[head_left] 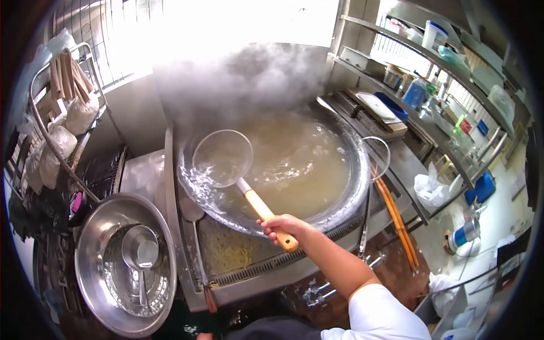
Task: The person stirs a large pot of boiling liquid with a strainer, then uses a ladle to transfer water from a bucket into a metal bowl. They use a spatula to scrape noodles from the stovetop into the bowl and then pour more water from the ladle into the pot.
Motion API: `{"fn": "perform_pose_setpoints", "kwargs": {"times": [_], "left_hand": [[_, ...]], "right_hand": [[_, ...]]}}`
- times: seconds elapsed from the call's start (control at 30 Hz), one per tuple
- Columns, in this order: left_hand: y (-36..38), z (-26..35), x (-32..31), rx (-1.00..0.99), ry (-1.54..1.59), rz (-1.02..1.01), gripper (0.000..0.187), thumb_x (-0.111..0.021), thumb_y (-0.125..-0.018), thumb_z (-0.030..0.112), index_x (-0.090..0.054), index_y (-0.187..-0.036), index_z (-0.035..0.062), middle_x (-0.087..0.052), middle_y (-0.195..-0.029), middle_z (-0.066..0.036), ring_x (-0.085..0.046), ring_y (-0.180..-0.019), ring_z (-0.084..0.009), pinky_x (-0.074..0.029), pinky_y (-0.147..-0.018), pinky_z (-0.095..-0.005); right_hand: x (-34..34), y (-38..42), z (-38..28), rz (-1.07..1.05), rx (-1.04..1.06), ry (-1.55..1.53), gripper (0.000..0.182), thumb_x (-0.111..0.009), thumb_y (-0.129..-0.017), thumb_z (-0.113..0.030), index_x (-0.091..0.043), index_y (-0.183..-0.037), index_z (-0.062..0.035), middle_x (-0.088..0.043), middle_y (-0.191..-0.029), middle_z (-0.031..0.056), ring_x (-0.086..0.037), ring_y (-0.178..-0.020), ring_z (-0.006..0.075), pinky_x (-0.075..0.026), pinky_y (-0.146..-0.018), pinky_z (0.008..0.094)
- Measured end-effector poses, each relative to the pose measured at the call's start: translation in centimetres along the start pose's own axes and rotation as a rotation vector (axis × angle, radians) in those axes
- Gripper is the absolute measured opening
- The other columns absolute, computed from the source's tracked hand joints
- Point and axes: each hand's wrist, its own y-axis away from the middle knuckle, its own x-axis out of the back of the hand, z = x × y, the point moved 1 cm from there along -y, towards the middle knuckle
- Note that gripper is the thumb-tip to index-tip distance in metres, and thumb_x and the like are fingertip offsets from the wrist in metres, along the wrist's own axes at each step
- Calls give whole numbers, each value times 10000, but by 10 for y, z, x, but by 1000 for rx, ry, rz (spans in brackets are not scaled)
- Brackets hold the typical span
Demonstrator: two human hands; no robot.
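Barely in view at the bottom edge, a sliver of skin may be the left hand (pixel 204 336); too little shows to tell what its fingers do. Beyond the left edge of the bench (pixel 243 290) is a steel bowl (pixel 88 272) with a scoop (pixel 140 250) in it. Near the bench's left front corner, a spatula (pixel 199 246) lies with its brown handle jutting past the front edge, pale strands (pixel 229 258) scattered beside it. Farther in, the right hand (pixel 286 224) has its fingers wrapped round the handle end of a strainer (pixel 244 187).

Held so far back, the strainer could roll or dip if the handle were damp or the net loaded; splashes or steam could scald that bare hand, so close to the front rim of the pan (pixel 358 175). A knock might tip the spatula off the edge.

The strainer has a pale wooden handle, a hole near its butt, a metal neck and a round, fine-looking net. It slants from the front rim over the pan's left part; whether the net touches the cloudy, yellow-brown liquid (pixel 300 181) I cannot tell. Steam (pixel 243 73) billows over the back rim, before a glaring window (pixel 249 20).
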Motion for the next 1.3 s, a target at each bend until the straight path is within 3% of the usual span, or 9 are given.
{"fn": "perform_pose_setpoints", "kwargs": {"times": [0.27,0.4,0.57,0.7,0.8,0.9,0.97,1.13,1.3], "left_hand": [[43,12,14,-121,-31,-52,319,-494,-916,336,-609,-1047,69,-614,-896,-102,-586,-789,-229,-467,-711,-428],[49,23,10,-138,-26,-60,321,-492,-918,336,-609,-1042,64,-613,-890,-107,-586,-784,-231,-466,-710,-427],[13,14,3,-72,9,-28,322,-488,-920,336,-611,-1038,63,-612,-892,-110,-585,-788,-236,-465,-717,-429],[0,5,-11,5,58,16,323,-485,-921,336,-612,-1035,62,-611,-893,-113,-585,-792,-241,-465,-722,-430],[-8,-4,-24,73,99,48,323,-482,-922,335,-613,-1033,62,-610,-895,-115,-585,-794,-244,-464,-726,-431],[-12,-8,-37,132,132,79,324,-480,-923,335,-614,-1031,61,-610,-896,-116,-585,-797,-247,-464,-730,-432],[-11,-9,-45,168,152,89,325,-478,-924,335,-615,-1030,61,-609,-897,-118,-584,-798,-249,-464,-732,-433],[-9,-18,-58,224,202,109,326,-474,-926,335,-617,-1026,60,-608,-899,-121,-584,-802,-255,-463,-739,-434],[-16,-23,-62,241,222,98,328,-470,-927,335,-619,-1023,59,-607,-901,-124,-584,-806,-260,-463,-745,-436]], "right_hand": [[-10,95,28,-115,-38,-329,333,-545,-913,-133,-466,-1222,-38,-505,-755,6,-504,-561,65,-474,-450,225],[17,140,15,-35,44,-302,339,-545,-916,-137,-458,-1230,-43,-506,-766,3,-499,-579,65,-487,-478,243],[61,168,-41,581,343,153,247,-644,-842,-117,-554,-1062,-51,-533,-676,6,-540,-508,103,-482,-421,273],[173,143,-97,1035,486,581,249,-616,-795,-78,-548,-1019,7,-589,-694,73,-580,-499,173,-506,-425,311],[151,138,-141,1420,209,900,258,-526,-797,-34,-520,-1033,72,-640,-741,190,-648,-533,257,-530,-447,369],[206,87,-155,1394,2,889,255,-494,-814,-32,-533,-1044,68,-639,-698,197,-648,-530,280,-530,-454,387],[230,43,-156,1219,-122,910,189,-482,-812,-33,-599,-929,59,-651,-687,183,-660,-563,278,-534,-472,402],[201,-31,-157,873,-207,1042,150,-526,-757,-47,-641,-808,34,-663,-696,150,-666,-588,264,-542,-491,378],[146,-57,-135,741,-162,1016,101,-554,-736,-44,-636,-731,14,-657,-681,130,-653,-560,246,-535,-487,371]]}}
